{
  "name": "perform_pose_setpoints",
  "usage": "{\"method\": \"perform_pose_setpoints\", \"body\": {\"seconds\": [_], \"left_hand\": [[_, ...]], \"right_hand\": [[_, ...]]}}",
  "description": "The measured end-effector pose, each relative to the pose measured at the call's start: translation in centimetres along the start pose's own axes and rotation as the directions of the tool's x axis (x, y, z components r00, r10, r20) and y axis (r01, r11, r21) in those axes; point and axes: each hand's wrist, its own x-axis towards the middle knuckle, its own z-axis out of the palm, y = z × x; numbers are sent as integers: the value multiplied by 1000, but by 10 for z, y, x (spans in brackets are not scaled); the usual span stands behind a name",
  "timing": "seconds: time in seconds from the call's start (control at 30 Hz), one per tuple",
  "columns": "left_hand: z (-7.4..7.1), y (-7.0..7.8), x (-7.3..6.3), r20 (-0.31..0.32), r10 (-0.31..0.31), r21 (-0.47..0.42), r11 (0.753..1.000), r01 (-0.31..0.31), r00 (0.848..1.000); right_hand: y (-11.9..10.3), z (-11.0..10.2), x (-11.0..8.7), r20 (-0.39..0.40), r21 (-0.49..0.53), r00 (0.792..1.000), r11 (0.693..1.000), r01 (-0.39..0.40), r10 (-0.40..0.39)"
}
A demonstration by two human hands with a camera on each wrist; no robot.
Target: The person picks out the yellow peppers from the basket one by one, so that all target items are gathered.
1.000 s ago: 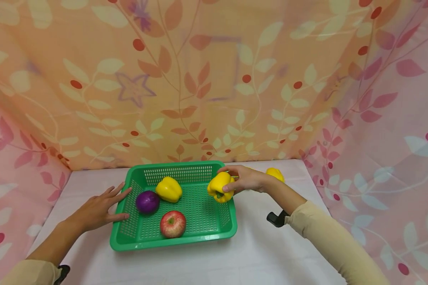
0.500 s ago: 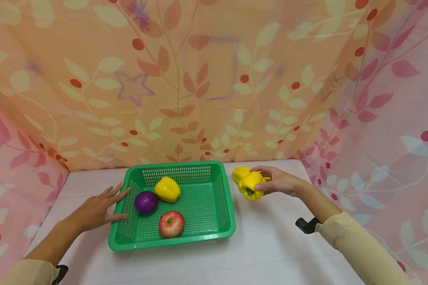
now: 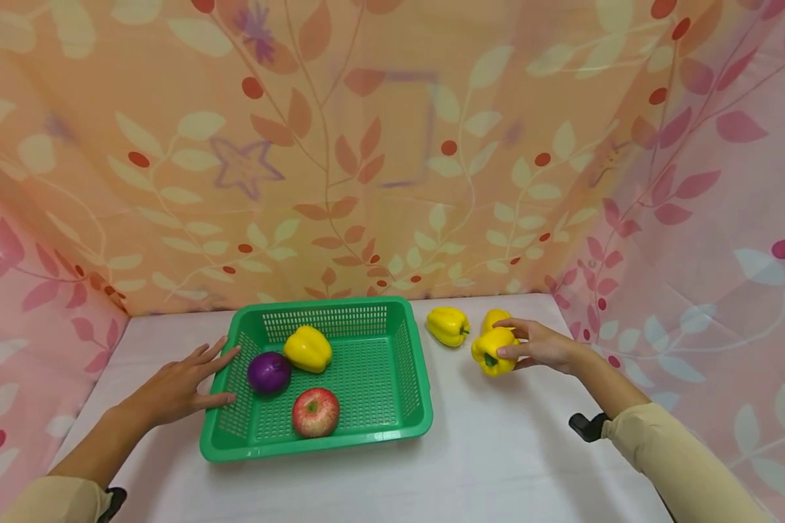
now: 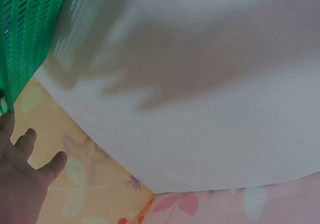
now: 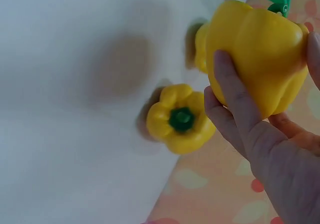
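My right hand [image 3: 541, 347] grips a yellow bell pepper [image 3: 493, 351] at the right of the head view; in the right wrist view the pepper [image 5: 257, 53] is held above the table, its green stem showing. Two more yellow peppers lie close by: one [image 3: 448, 325] to its left and another [image 3: 495, 318] partly hidden behind the held one. My left hand [image 3: 178, 383], fingers spread, rests on the left rim of a green plastic basket [image 3: 327, 443]. Inside the basket are a yellow pepper [image 3: 308, 349], a round purple vegetable, perhaps an onion [image 3: 269, 373], and a red apple [image 3: 316, 412].
The basket stands on a white-covered table [image 3: 471, 457]. A patterned cloth [image 3: 379, 181] hangs along the table's back edge, with pink cloth at both sides. In the left wrist view, the basket's slotted wall [image 4: 30, 33] shows at the upper left.
My right hand has carried the yellow pepper from above the basket's right rim out to the right, over the table. The left hand has kept its place on the rim.
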Motion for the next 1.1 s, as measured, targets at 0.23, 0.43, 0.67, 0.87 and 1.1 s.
{"method": "perform_pose_setpoints", "body": {"seconds": [0.23,0.43,0.67,0.87,1.1], "left_hand": [[2,-1,1,-1,3,-11,1000,-3,1000],[2,-2,0,-6,-1,-18,1000,1,1000],[2,-3,1,0,-7,-15,1000,7,1000],[3,-3,1,4,-10,-7,1000,10,1000],[1,0,0,-4,4,-5,1000,-4,1000]], "right_hand": [[19,-6,2,-28,8,998,999,-53,53],[37,-7,4,-52,13,995,996,-87,88],[54,-6,7,-73,19,991,994,-107,108],[62,-7,9,-95,13,988,992,-122,123],[68,-6,10,-133,-30,979,987,-157,152]]}}
